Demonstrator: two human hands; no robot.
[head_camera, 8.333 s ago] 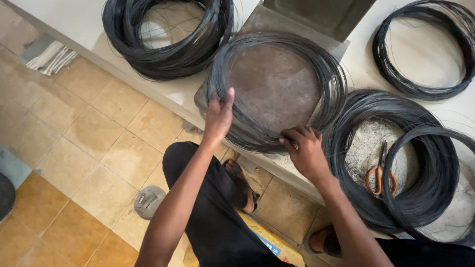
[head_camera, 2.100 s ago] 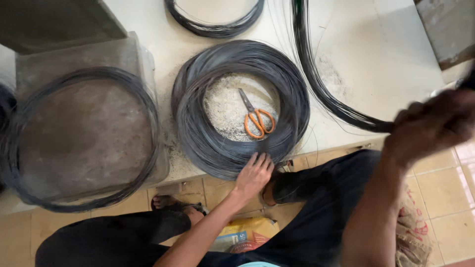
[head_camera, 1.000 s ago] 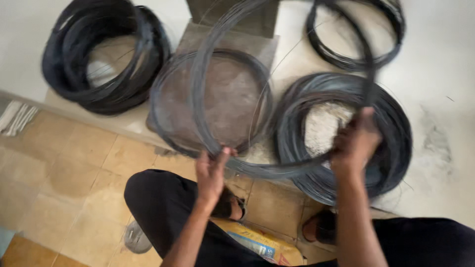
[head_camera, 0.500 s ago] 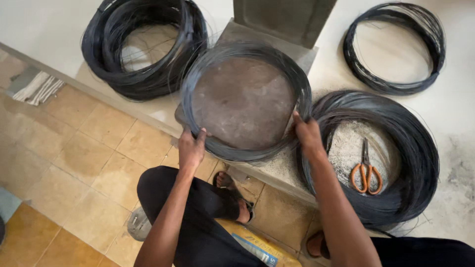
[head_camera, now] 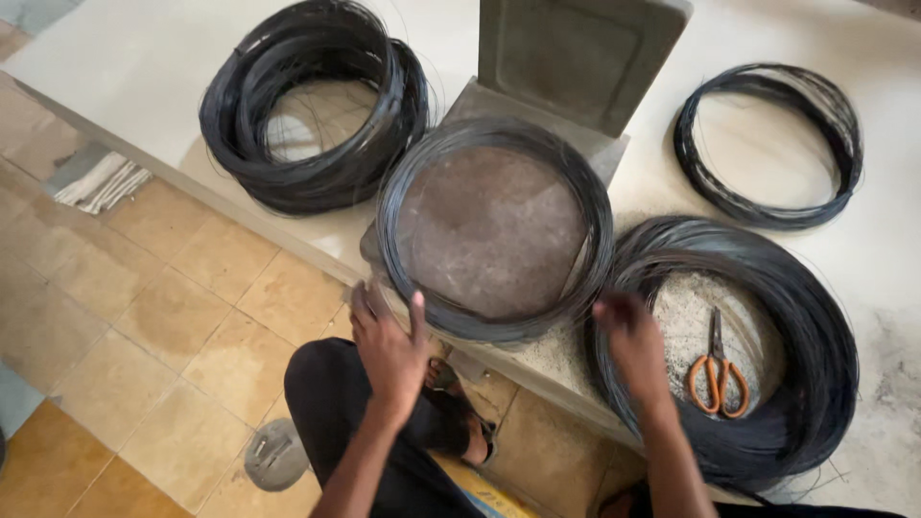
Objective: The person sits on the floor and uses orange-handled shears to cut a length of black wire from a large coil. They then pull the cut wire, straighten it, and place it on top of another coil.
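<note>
Resting on the near edge of the pale surface (head_camera: 144,67), just at the lower left rim of the middle wire coil (head_camera: 494,230): left hand (head_camera: 389,345), fingers spread and loose, grip apart, clamped on nothing. Hovering at the lower right rim of that same coil, slightly blurred: right hand (head_camera: 628,341), fingers curled downward, between the middle coil and the big coil (head_camera: 758,355); cannot tell whether its grip is closed on any strand. Lying flat on a grey square slab (head_camera: 489,240), close to the surface's front edge: the middle wire coil, a thin ring of dark wire. Standing upright just behind it: a second grey slab (head_camera: 571,53). Sitting inside the big coil, to the right: orange-handled scissors (head_camera: 718,369), blades shut, on rough bare stone. Lying further back on the right, apart from the others: a thin coil (head_camera: 767,144). Piled at the left rear: a thick coil (head_camera: 312,101), several loops stacked. Showing below the surface: tan floor tiles (head_camera: 144,317), dark trousers (head_camera: 365,441), a sandal (head_camera: 273,456).
</note>
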